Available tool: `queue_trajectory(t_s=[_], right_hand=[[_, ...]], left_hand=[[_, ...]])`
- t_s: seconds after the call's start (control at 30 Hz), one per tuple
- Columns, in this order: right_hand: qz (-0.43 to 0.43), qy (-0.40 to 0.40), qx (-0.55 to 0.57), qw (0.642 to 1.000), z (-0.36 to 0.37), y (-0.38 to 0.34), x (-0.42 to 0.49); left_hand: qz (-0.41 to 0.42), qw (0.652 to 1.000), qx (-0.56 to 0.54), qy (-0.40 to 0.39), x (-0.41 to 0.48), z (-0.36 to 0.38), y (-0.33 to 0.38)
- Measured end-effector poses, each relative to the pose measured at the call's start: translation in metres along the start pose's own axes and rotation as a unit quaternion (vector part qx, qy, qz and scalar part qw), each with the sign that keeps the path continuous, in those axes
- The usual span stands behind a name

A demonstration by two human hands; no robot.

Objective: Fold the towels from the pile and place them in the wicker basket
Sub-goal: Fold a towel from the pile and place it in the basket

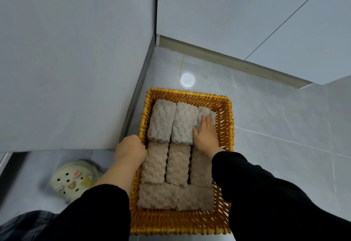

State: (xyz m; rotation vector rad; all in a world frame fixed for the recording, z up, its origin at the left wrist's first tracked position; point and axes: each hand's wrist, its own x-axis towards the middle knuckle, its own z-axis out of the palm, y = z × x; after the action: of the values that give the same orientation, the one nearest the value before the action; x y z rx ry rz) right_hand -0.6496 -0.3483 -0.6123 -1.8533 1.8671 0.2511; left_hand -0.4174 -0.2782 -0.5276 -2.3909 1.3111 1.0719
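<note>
An orange wicker basket (226, 111) stands on the grey tiled floor in a corner. Several folded grey-beige towels fill it in rows. My right hand (206, 136) lies flat, fingers straight, pressing down on the far right towel (204, 113). My left hand (131, 150) grips the basket's left rim with curled fingers. Two more towels (161, 121) lie beside the pressed one in the far row. Black sleeves cover both forearms.
Grey walls meet just behind and left of the basket. A round white floor drain (187, 79) sits beyond the basket. A pale green clog with charms (76, 179) is on the floor at the left. Open tiled floor extends to the right.
</note>
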Motion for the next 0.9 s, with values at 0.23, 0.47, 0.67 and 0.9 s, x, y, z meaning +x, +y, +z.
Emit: queue_trajectory(t_s=[0.23, 0.47, 0.67, 0.9], right_hand=[[-0.018, 0.132, 0.036, 0.99, -0.013, -0.02, -0.034], [0.0, 0.119, 0.165, 0.979, -0.03, -0.036, -0.063], [-0.058, 0.106, 0.203, 0.972, -0.072, -0.056, -0.083], [-0.169, 0.175, 0.2, 0.949, -0.144, -0.092, -0.123]], left_hand=[[0.008, 0.997, -0.081, 0.002, -0.007, 0.002, -0.005], [0.014, 0.981, -0.194, 0.001, -0.033, -0.028, 0.009], [0.042, 0.959, -0.278, -0.035, -0.067, -0.065, 0.016], [0.109, 0.931, -0.349, 0.02, -0.134, -0.116, 0.028]])
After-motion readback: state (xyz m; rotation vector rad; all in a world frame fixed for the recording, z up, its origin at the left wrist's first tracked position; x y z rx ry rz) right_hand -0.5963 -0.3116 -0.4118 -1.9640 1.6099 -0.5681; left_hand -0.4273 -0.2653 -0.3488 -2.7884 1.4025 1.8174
